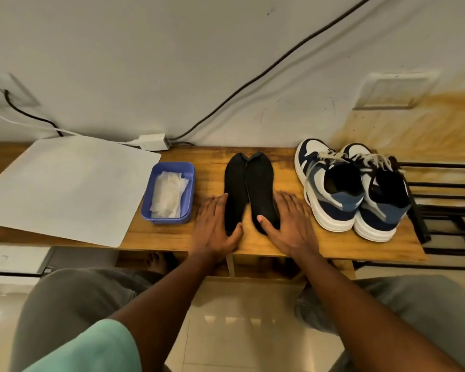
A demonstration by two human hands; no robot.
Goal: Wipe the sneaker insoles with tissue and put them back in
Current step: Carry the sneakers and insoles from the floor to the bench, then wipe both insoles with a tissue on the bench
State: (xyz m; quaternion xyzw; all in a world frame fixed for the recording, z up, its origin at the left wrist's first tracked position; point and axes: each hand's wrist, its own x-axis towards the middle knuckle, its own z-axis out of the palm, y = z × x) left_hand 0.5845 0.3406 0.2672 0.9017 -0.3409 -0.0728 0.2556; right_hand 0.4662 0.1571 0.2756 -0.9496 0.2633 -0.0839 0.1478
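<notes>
Two black insoles (249, 189) lie side by side mid-desk (285, 242), tissue (168, 196) waiting in the blue tub (169, 193) on their left. Left hand (215, 224) and right hand (290, 224) lie flat, fingers spread, bracketing the heels as if squaring them up for wiping; the sneakers (352, 189) stand emptied just to the right.

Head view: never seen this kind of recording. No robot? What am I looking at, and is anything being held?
No robot here: a person wears a wide-angle camera on the head, which looks forward and down, so this one picture shows their own arms and lap. In front is a wooden table against a wall. On it, from left to right: a white board, a blue tray with white tissue in it, two black insoles lying side by side, and a pair of blue and white sneakers. The left hand rests flat beside the left insole, its thumb at the heel end. The right hand lies flat beside the right insole, its thumb on it. Nothing is lifted or gripped, and the tissue is untouched.
</notes>
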